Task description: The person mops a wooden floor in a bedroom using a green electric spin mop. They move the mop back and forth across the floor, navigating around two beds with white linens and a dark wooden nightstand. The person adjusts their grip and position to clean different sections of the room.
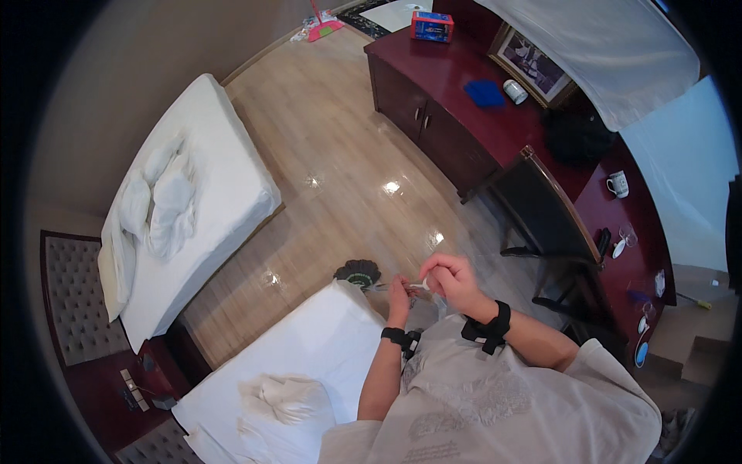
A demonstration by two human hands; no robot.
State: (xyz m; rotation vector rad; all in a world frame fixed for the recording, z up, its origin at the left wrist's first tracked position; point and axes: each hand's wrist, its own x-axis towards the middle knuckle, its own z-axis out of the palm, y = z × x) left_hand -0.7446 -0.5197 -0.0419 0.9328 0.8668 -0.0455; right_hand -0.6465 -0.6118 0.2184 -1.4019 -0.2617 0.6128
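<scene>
A dark, scalloped fan-shaped thing (357, 272) with green marks shows just beyond the near bed's corner. From it a thin pale part runs toward my left hand (399, 298), whose fingers are closed around something narrow. To the right, my right hand (454, 283) is closed in a pinch, level with the left and a little apart. A thin white strip (418, 286) spans the gap between both hands, its ends hidden in the fingers. Whether the strip and the dark thing are one piece I cannot tell. Black straps circle both wrists.
The near white bed (340, 340) lies at my left, with a second bed (224, 147) farther off. A black chair (537, 205) stands on the right by a long dark-red desk (444, 85) bearing mugs and a picture frame. A pink dustpan (325, 29) sits far back.
</scene>
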